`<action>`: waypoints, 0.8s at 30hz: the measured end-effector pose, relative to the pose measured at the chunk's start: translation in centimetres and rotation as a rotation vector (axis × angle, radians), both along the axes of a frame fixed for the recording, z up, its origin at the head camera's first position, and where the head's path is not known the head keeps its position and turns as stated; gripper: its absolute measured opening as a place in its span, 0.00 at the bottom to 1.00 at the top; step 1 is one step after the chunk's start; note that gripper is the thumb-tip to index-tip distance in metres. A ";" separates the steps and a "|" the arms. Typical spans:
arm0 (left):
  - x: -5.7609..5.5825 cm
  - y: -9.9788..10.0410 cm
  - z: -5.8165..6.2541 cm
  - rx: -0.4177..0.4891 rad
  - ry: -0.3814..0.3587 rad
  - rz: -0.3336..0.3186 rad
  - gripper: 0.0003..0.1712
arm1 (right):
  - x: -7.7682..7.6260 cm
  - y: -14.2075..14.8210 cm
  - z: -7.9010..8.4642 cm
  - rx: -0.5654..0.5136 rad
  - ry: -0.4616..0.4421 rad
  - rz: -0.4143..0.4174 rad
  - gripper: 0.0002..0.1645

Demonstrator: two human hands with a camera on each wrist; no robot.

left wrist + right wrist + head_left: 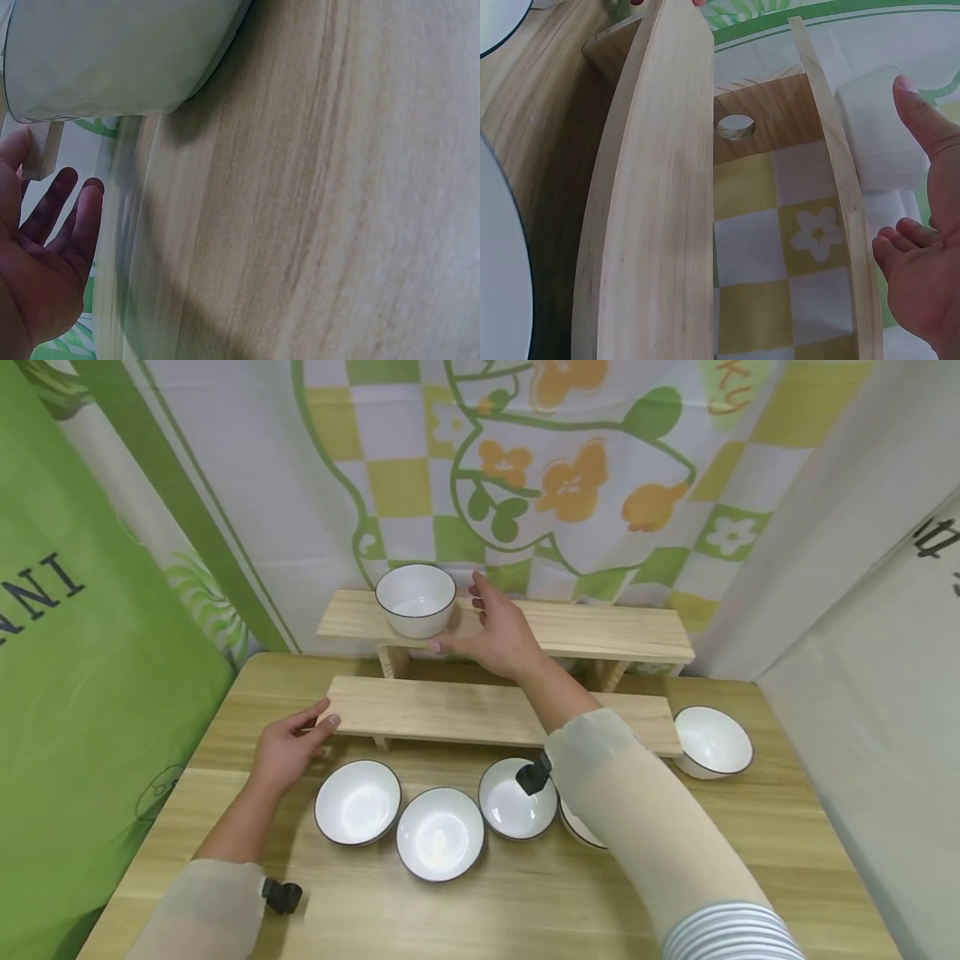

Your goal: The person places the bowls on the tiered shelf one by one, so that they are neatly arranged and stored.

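Observation:
A two-tier wooden shelf [427, 706] stands on the table. On its upper board, towards the left, sits a white dark-rimmed bowl [416, 602]. My right hand [498, 631] is just right of this bowl, thumb and fingers spread apart around its near side. In the right wrist view the thumb overlaps the bowl [881, 135]. My left hand [292, 743] holds the left end of the lower board between thumb and index finger. The left wrist view shows its other fingers [86, 217] loose below the board's end [43, 150].
In front of the shelf stand several more white bowls [358, 802] in a row, one partly hidden under my right sleeve [637, 810]. Another bowl [712, 742] stands at the shelf's right end. A patterned cloth [570, 485] hangs behind, with a green one [90, 610] on the left.

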State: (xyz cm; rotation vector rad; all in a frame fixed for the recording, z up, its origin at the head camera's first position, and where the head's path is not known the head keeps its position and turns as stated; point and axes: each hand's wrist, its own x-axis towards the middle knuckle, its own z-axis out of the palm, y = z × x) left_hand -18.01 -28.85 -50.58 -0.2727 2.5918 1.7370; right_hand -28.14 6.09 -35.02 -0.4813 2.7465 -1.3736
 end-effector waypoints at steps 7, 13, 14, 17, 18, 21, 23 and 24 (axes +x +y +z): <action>0.6 -0.3 0.4 -0.002 -0.008 0.006 0.39 | 0.9 1.1 -0.3 -0.006 -0.023 -0.010 0.81; 0.5 -0.2 0.9 -0.020 0.003 0.007 0.40 | 1.4 2.2 -0.5 -0.037 0.012 -0.017 0.78; 0.5 -0.2 0.9 -0.024 0.003 0.006 0.40 | 1.5 2.4 -0.6 -0.049 0.015 -0.014 0.77; 0.5 -0.1 0.9 -0.037 -0.002 0.006 0.40 | 2.1 2.9 -0.6 -0.075 -0.005 -0.015 0.77; 0.4 0.0 0.9 -0.040 -0.004 0.004 0.40 | 2.3 3.2 -0.7 -0.078 -0.015 -0.017 0.77; 0.4 0.2 0.9 -0.049 -0.007 0.000 0.40 | 2.9 3.9 -0.6 -0.093 -0.034 -0.028 0.77; 0.4 0.4 1.0 -0.048 -0.006 0.000 0.40 | 3.3 4.5 -0.5 -0.100 -0.037 -0.037 0.77; 0.4 0.5 1.0 -0.047 -0.005 -0.001 0.40 | 3.6 4.8 -0.5 -0.102 -0.037 -0.041 0.77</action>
